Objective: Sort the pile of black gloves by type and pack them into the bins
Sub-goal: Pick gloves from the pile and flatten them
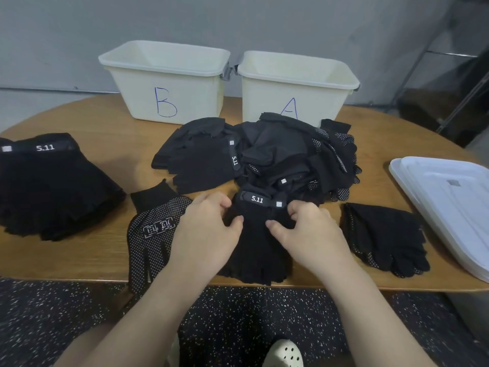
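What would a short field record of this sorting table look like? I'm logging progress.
bins: bin B and bin A stand side by side at the back, no gloves visible inside
unsorted pile: in front of the bins
held glove: 5.11 fingerless, pinched by left hand and right hand
fingerless stack: far left
dotted gloves: one by the left hand, one right
lids: right edge

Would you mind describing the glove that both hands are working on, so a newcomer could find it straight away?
Start at the bin marked A at the back of the wooden table and come straight toward the near edge, past the loose pile. There the left hand and right hand pinch a fingerless glove. Unlike the white-dotted gloves on either side, it is plain black with a 5.11 wrist strap.
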`<action>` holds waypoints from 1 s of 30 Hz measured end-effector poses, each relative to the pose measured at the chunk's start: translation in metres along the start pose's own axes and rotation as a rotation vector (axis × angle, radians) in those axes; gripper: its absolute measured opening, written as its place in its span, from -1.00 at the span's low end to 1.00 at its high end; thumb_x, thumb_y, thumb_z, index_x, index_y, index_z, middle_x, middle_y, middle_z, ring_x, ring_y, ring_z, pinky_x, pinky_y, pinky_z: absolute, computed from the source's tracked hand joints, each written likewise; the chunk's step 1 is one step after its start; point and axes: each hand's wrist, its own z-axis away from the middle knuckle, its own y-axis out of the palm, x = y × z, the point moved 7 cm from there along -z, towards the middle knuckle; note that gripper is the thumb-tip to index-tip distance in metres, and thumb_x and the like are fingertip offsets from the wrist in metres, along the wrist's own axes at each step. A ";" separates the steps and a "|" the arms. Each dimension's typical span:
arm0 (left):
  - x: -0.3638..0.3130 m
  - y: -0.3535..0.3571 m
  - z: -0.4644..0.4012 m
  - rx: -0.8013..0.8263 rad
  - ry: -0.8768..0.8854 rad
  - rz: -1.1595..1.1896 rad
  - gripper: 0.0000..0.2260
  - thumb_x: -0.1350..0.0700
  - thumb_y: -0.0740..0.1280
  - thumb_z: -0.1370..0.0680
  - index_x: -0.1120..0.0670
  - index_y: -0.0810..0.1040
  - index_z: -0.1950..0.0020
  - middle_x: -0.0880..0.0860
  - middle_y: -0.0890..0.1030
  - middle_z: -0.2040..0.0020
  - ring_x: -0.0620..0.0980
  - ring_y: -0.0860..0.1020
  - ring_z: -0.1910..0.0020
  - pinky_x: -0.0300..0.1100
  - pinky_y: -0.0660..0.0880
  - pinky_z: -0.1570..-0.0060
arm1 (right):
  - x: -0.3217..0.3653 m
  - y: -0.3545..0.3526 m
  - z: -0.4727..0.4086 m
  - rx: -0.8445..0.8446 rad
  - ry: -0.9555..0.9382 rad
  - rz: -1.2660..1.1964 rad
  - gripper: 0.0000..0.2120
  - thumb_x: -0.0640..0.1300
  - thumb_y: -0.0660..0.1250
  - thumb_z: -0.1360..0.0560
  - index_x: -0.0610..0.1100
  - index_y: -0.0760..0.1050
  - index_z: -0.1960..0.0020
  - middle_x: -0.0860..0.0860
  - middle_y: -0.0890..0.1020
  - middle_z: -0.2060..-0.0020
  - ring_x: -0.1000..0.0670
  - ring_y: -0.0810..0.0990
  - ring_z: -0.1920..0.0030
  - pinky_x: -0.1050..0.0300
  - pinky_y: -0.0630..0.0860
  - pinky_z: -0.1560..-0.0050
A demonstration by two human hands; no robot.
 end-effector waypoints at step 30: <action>-0.004 0.006 0.001 0.342 -0.302 0.967 -0.59 -0.12 0.52 -0.45 0.08 0.70 -0.21 0.00 0.76 -0.05 -0.04 0.71 -0.09 -0.03 0.56 -0.23 | -0.001 -0.015 0.000 0.193 0.021 -1.227 -0.70 -0.34 0.48 -0.46 -0.27 0.53 -0.16 -0.14 0.75 -0.01 -0.10 0.75 -0.04 0.13 0.61 0.00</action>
